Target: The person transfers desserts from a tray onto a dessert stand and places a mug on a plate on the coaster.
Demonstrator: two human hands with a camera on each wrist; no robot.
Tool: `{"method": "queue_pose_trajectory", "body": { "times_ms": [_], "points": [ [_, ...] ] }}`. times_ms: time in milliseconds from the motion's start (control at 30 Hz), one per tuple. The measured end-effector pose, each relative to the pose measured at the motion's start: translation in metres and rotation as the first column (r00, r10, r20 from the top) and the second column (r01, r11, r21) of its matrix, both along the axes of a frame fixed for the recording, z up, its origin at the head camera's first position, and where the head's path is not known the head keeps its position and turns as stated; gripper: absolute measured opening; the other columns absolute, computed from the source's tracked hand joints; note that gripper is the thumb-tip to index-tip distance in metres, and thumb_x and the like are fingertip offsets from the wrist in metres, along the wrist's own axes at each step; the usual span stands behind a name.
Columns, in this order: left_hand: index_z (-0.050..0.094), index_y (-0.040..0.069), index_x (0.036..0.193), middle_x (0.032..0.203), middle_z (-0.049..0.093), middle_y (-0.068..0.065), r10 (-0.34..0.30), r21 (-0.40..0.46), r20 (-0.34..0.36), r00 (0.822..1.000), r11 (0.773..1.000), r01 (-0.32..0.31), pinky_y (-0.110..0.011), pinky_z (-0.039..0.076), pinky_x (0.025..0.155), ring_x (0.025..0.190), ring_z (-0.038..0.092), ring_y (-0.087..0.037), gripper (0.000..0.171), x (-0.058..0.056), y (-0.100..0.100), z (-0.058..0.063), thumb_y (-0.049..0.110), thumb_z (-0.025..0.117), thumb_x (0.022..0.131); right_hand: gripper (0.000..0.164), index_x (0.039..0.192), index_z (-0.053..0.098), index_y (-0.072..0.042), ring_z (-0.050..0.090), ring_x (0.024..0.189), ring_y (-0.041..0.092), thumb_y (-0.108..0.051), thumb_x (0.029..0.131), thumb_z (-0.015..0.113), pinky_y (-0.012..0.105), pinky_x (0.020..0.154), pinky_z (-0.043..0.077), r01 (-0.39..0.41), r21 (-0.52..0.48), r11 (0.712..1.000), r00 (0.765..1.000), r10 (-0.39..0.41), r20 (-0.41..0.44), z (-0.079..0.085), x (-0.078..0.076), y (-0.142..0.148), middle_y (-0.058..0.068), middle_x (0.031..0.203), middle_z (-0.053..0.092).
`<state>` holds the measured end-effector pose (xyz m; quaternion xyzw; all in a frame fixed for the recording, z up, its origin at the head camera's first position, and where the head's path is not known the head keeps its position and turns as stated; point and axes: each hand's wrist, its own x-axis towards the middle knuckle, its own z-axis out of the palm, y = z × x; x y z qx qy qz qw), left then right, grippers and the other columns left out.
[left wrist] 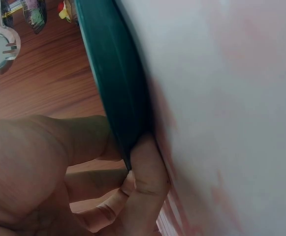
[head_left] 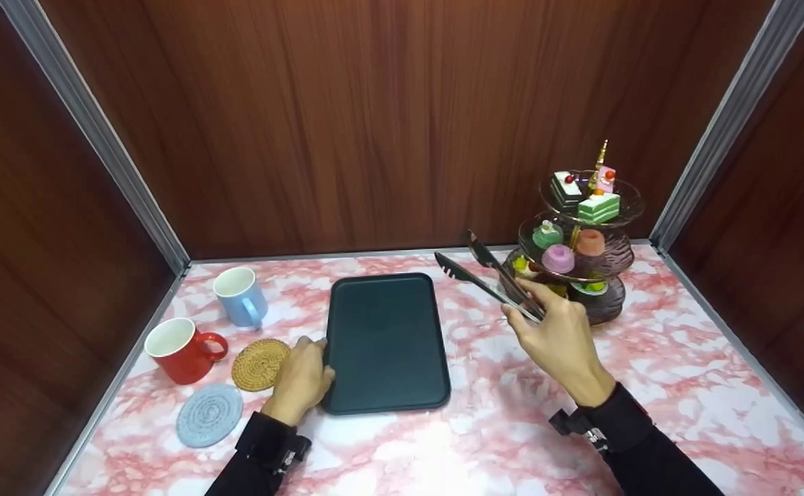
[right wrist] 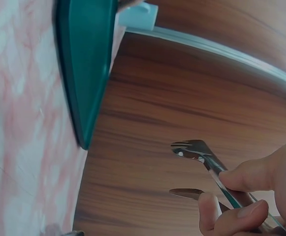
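Observation:
A dark green rectangular tray (head_left: 386,344) lies on the marbled tabletop. My left hand (head_left: 303,375) pinches its left rim, with the thumb on one side of the edge and fingers curled at the other in the left wrist view. In my right hand (head_left: 559,339) is a pair of metal serving tongs (right wrist: 214,164), gripped between thumb and fingers. Their two tips stand apart with nothing between them, pointing left and away from me. Just behind that hand rises a three-tier glass stand (head_left: 625,258) bearing small cakes, including a green layered slice (head_left: 599,208) and a pink-purple round cake (head_left: 558,259).
Left of the tray stand a light blue mug (head_left: 240,297) and a red mug (head_left: 184,351). A woven tan coaster (head_left: 260,365) lies beside my left hand, and a grey-blue round coaster (head_left: 209,415) is nearer me. Brown wood-grain panels (head_left: 374,124) enclose the table's back and sides.

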<state>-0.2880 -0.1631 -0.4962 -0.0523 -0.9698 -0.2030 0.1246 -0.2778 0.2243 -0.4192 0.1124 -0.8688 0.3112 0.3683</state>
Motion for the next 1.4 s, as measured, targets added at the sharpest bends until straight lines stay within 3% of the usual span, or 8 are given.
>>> {"method": "queue_pose_trajectory", "body": {
  "times_ms": [200, 300, 567, 867, 1167, 1400],
  "points": [
    [0.06, 0.006, 0.122, 0.098, 0.056, -0.014, 0.006, 0.01, 0.025, 1.0, 1.0, -0.006, -0.043, 0.05, 0.076, 0.083, 0.058, -0.028, 0.053, 0.0, 0.0, 0.001, 0.012, 0.069, 0.071, 0.044, 0.114, 0.065, -0.021, 0.066, 0.077, 0.02, -0.036, 0.074, 0.074, 0.036, 0.065, 0.049, 0.004, 0.021, 1.0, 0.999, -0.005, 0.039, -0.01, -0.004, -0.006, 0.004, 0.097, 0.072],
    [0.059, 0.004, 0.122, 0.099, 0.057, -0.015, -0.002, -0.004, 0.003, 1.0, 1.0, 0.002, -0.043, 0.05, 0.076, 0.084, 0.058, -0.029, 0.053, 0.001, 0.0, 0.0, 0.012, 0.068, 0.07, 0.043, 0.114, 0.065, -0.021, 0.066, 0.074, 0.019, -0.036, 0.074, 0.074, 0.035, 0.064, 0.048, -0.003, 0.034, 0.999, 0.999, 0.001, 0.054, -0.015, -0.006, -0.009, 0.001, 0.093, 0.072],
    [0.059, 0.005, 0.123, 0.1, 0.057, -0.015, 0.001, -0.014, 0.002, 1.0, 1.0, -0.001, -0.043, 0.049, 0.076, 0.085, 0.058, -0.029, 0.054, 0.0, 0.0, 0.002, 0.013, 0.069, 0.07, 0.042, 0.112, 0.066, -0.016, 0.063, 0.065, 0.009, -0.033, 0.074, 0.074, 0.03, 0.058, 0.047, -0.072, 0.063, 0.995, 0.996, 0.068, 0.057, -0.026, -0.012, -0.018, -0.004, 0.077, 0.069],
    [0.057, 0.005, 0.125, 0.102, 0.057, -0.015, 0.008, -0.02, 0.029, 1.0, 1.0, -0.007, -0.044, 0.05, 0.077, 0.086, 0.058, -0.029, 0.056, 0.001, 0.0, 0.002, 0.014, 0.069, 0.071, 0.039, 0.112, 0.065, -0.016, 0.06, 0.061, 0.003, -0.032, 0.077, 0.072, 0.025, 0.053, 0.045, -0.125, 0.04, 0.991, 0.979, 0.117, 0.169, -0.038, -0.019, -0.031, -0.009, 0.073, 0.067],
    [0.058, 0.005, 0.123, 0.097, 0.056, -0.013, -0.01, -0.007, 0.012, 1.0, 1.0, 0.01, -0.043, 0.049, 0.075, 0.082, 0.056, -0.026, 0.054, 0.001, -0.001, 0.0, 0.013, 0.068, 0.07, 0.042, 0.114, 0.065, -0.016, 0.055, 0.052, 0.001, -0.034, 0.076, 0.072, 0.023, 0.045, 0.04, -0.153, 0.052, 0.987, 0.969, 0.139, 0.205, -0.046, -0.03, -0.048, -0.012, 0.067, 0.064],
    [0.06, 0.004, 0.121, 0.096, 0.057, -0.013, -0.006, 0.003, -0.016, 1.0, 1.0, 0.006, -0.043, 0.049, 0.073, 0.08, 0.058, -0.028, 0.054, 0.001, -0.001, 0.0, 0.011, 0.068, 0.068, 0.041, 0.112, 0.065, -0.017, 0.055, 0.053, 0.001, -0.033, 0.074, 0.073, 0.023, 0.048, 0.042, -0.17, 0.034, 0.985, 0.948, 0.154, 0.277, -0.053, -0.04, -0.064, -0.009, 0.07, 0.066]
  ]
}}
